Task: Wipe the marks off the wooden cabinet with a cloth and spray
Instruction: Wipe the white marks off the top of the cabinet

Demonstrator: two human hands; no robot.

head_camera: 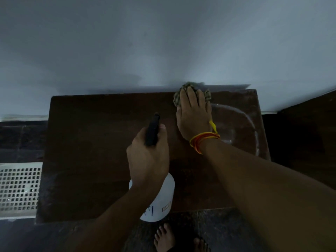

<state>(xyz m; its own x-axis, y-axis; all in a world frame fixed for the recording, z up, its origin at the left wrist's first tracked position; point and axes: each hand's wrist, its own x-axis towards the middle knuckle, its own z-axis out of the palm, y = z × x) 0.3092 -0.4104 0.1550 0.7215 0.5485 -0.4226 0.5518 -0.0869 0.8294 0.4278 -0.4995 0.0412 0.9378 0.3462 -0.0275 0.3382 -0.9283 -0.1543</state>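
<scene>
Wooden cabinet, one cloth under flat-spread right hand, one spray bottle in curled left hand

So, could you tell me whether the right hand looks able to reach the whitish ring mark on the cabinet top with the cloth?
Probably yes. The right hand presses the cloth flat on the cabinet top by the wall, and the ring mark lies right beside it with nothing between.

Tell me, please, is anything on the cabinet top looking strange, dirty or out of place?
Yes. A pale curved ring mark with whitish haze shows on the right part of the wooden cabinet top, beside the right hand pressing the cloth. The left hand grips the spray bottle. Nothing looks spilled or broken.
</scene>
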